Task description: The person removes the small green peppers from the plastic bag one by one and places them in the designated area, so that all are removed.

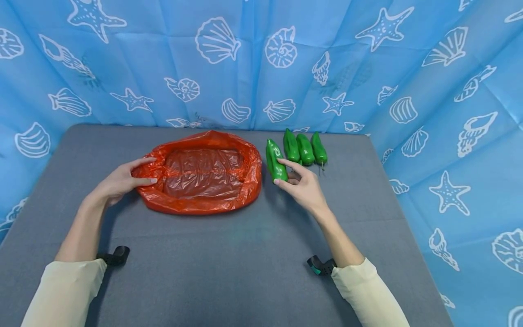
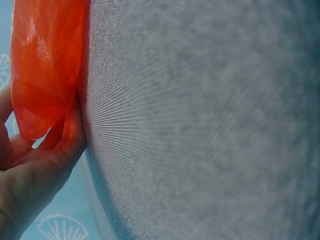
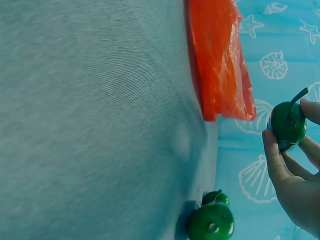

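Observation:
A red plastic bag (image 1: 204,206) stands on the table with its mouth spread wide into an oval. At its left end my left hand (image 1: 122,179) holds the rim, thumb and fingers around the crumpled plastic; the left wrist view shows the fingers partly behind the red film (image 2: 47,65). To the right of the bag, my right hand (image 1: 302,184) grips a green pepper (image 1: 275,163) between thumb and fingers. The right wrist view has this pepper (image 3: 289,125) raised off the table, its stem pointing toward the camera.
Several more green peppers (image 1: 305,149) lie side by side at the back right of the grey table (image 1: 229,272), just beyond my right hand. A blue curtain (image 1: 253,59) printed with shells and starfish hangs along the back and right edges.

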